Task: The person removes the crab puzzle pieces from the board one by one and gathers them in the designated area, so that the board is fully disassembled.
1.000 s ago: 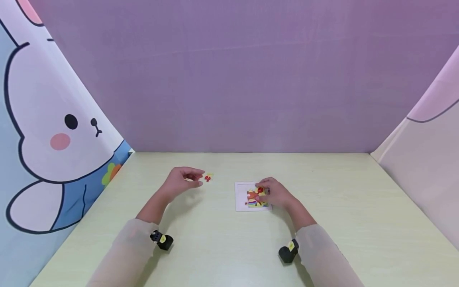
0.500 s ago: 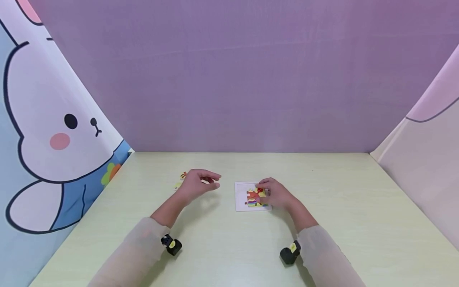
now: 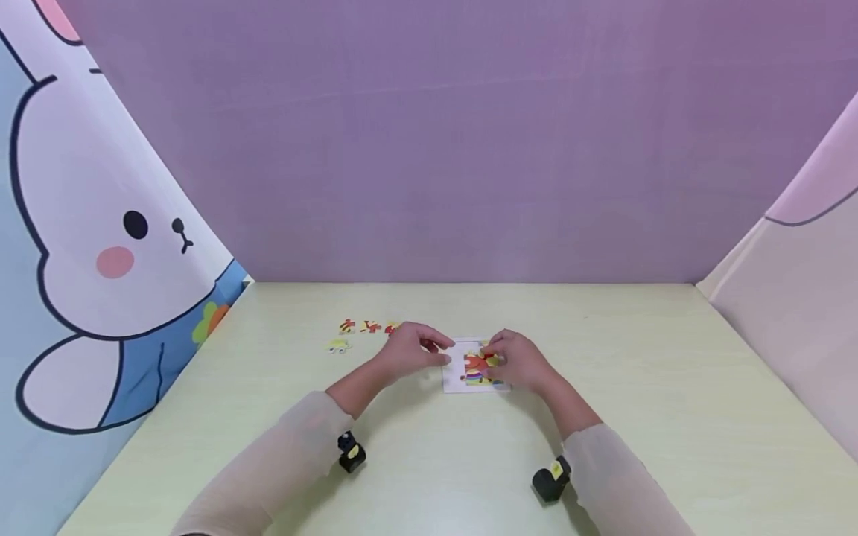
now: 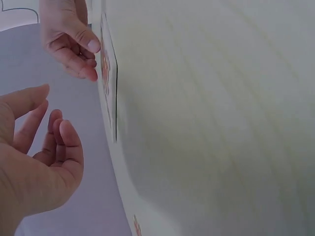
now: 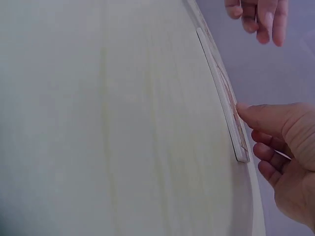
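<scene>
A square white puzzle tray (image 3: 453, 381) lies on the table, partly filled with joined picture pieces (image 3: 477, 365) in red, orange and yellow. My right hand (image 3: 521, 361) is at the tray's right side, its thumb touching the pieces in the right wrist view. Its other fingers are loosely bent. My left hand (image 3: 410, 350) hovers by the tray's left edge; in the left wrist view, a gap separates its bent fingers (image 4: 69, 142) and nothing shows between them. Loose puzzle pieces (image 3: 370, 326) lie behind and left of this hand, which partly covers one.
A yellow-green loose piece (image 3: 338, 345) lies in front of the row of red ones. The pale table (image 3: 429, 461) ends at a purple backdrop (image 3: 429, 149). A rabbit-print cloth (image 3: 121, 298) hangs at the left.
My left hand has moved rightwards from beside the loose pieces to the tray's left edge, uncovering several pieces. My right hand has stayed at the tray.
</scene>
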`<state>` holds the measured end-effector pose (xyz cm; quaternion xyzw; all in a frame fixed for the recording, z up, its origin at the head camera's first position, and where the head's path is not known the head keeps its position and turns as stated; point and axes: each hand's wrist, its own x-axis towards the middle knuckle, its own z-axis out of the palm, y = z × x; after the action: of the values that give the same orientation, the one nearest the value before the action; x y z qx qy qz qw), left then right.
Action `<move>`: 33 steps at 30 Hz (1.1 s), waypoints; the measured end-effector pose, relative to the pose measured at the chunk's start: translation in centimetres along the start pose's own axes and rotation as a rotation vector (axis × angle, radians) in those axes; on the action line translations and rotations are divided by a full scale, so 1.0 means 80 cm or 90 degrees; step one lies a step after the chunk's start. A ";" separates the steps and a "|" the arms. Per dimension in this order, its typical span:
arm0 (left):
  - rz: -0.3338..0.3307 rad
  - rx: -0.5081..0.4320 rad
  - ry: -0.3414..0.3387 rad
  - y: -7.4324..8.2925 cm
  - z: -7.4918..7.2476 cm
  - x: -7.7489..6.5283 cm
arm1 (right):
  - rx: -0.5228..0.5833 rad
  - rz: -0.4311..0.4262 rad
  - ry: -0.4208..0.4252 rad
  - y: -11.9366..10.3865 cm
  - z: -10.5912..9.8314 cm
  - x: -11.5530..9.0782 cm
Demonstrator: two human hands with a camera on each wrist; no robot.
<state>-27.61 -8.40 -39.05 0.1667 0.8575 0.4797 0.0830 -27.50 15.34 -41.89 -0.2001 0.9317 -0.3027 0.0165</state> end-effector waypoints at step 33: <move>-0.001 0.281 -0.154 0.004 0.046 0.050 | 0.078 0.006 0.028 0.005 0.010 -0.008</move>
<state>-30.18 -3.85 -40.60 0.2363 0.9253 0.2575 0.1474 -26.92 15.47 -42.82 -0.1877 0.9124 -0.3636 0.0097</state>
